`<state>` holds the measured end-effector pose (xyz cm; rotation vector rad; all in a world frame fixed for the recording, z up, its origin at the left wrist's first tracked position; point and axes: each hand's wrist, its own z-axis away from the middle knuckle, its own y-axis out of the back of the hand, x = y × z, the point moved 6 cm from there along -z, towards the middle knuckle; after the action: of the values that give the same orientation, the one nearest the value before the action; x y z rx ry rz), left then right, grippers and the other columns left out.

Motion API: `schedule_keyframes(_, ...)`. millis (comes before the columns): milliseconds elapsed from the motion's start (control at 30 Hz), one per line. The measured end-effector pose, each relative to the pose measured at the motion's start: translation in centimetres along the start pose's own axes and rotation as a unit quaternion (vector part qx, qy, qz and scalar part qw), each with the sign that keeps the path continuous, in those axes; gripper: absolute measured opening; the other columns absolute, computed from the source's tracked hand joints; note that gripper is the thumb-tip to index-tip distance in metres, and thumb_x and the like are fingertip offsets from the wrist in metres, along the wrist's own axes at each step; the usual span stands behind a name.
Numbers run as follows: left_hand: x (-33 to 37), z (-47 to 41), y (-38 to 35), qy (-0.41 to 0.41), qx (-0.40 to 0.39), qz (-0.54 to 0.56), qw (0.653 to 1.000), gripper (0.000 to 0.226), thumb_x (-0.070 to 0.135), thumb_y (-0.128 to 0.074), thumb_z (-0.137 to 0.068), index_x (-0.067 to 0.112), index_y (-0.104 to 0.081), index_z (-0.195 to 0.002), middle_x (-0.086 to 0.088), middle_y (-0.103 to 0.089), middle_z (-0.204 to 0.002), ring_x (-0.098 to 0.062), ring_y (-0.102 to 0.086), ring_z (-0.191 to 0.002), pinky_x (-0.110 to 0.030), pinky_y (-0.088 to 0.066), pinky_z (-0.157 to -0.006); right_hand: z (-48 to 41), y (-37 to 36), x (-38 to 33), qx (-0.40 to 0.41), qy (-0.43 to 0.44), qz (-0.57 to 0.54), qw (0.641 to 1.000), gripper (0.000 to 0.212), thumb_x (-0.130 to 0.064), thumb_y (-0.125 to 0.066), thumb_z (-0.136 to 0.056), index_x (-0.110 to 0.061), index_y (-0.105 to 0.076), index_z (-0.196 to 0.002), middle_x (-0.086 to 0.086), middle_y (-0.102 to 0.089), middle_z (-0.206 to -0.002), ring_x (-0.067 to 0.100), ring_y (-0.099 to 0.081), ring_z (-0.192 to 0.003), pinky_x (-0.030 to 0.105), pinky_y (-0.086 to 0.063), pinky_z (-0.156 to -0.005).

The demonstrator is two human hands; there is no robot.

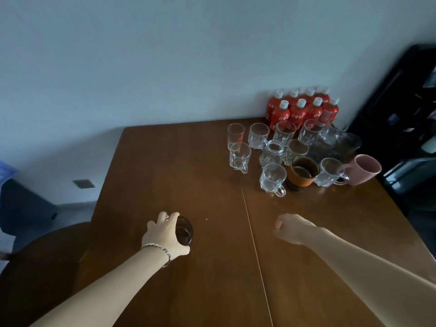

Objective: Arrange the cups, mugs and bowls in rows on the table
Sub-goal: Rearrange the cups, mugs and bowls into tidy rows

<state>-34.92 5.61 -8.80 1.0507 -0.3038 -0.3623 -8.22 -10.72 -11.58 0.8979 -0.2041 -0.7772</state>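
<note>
Both forearms reach in from the near edge over the brown table, which fills most of the view and has a thin seam running down its middle. At its far right corner stands a crowd of clear glass mugs and cups, with a brown mug and a pink mug among them, red bottles packed behind against the wall. They stand close, some touching, handles turned every way.

Nearer, the left hand wraps a dark glass from the side, fingers curled over its rim and thumb at its base; the glass sits on or just above the wood, alone, well apart from the crowd. The right hand hangs loosely curled and holds nothing.

Most of the sorting looks undone. The main risk, I judge, lies in the crowd: reaching for an inner mug could knock a neighbour over or catch a handle. The pink mug near the right edge could be pushed off. Dim light also hides the clear rims.
</note>
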Motion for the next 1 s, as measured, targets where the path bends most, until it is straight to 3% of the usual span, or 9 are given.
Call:
schedule_keyframes(133,4.2,-2.1,2.3,-0.058,0.021,0.007,0.998,0.084,0.044,-0.071,-0.068,0.034,-0.029,-0.139,0.009,-0.03,-0.141,-0.024,-0.037,-0.121,-0.031,-0.052,-0.079,0.3,0.5,2.5,0.002,-0.029,-0.014,0.999,0.033,-0.035,-0.048,-0.094,-0.022,-0.057,-0.123,-0.001,-0.058,-0.127,0.019,-0.058,-0.115,0.03,-0.05,-0.092)
schedule_keyframes(400,15.9,-8.6,5.3,-0.095,0.028,0.066,0.993,0.084,0.041,-0.073,-0.069,0.033,-0.029,-0.141,0.005,-0.029,-0.144,-0.028,-0.039,-0.124,-0.035,-0.048,-0.084,-1.1,2.4,7.3,0.006,-0.065,-0.033,0.997,0.029,-0.032,-0.047,-0.093,-0.023,-0.061,-0.117,-0.004,-0.062,-0.121,0.017,-0.06,-0.11,0.03,-0.051,-0.088)
schedule_keyframes(667,21.1,-11.3,3.8,-0.115,0.008,0.017,0.993,0.084,0.038,-0.073,-0.07,0.032,-0.029,-0.141,0.004,-0.028,-0.146,-0.028,-0.038,-0.125,-0.035,-0.048,-0.081,-2.6,3.4,9.8,-0.005,-0.068,-0.042,0.997,0.031,-0.03,-0.046,-0.094,-0.021,-0.06,-0.12,-0.002,-0.061,-0.124,0.02,-0.058,-0.114,0.032,-0.05,-0.091)
schedule_keyframes(900,21.1,-11.3,3.2,-0.127,0.005,-0.017,0.992,0.089,0.05,-0.069,-0.075,0.03,-0.019,-0.146,-0.001,-0.019,-0.155,-0.031,-0.035,-0.132,-0.04,-0.048,-0.093,-2.7,3.6,10.3,-0.013,-0.074,-0.047,0.996,0.034,-0.031,-0.046,-0.094,-0.02,-0.059,-0.123,-0.001,-0.06,-0.125,0.022,-0.059,-0.115,0.032,-0.051,-0.092)
schedule_keyframes(1000,21.3,-10.4,3.6,-0.149,0.045,-0.03,0.987,0.082,0.058,-0.059,-0.08,0.026,-0.023,-0.146,-0.006,-0.019,-0.156,-0.029,-0.031,-0.138,-0.045,-0.033,-0.108,-2.3,3.2,10.4,-0.011,-0.077,-0.051,0.996,0.031,-0.032,-0.046,-0.094,-0.022,-0.06,-0.12,-0.002,-0.061,-0.123,0.021,-0.06,-0.112,0.03,-0.05,-0.088)
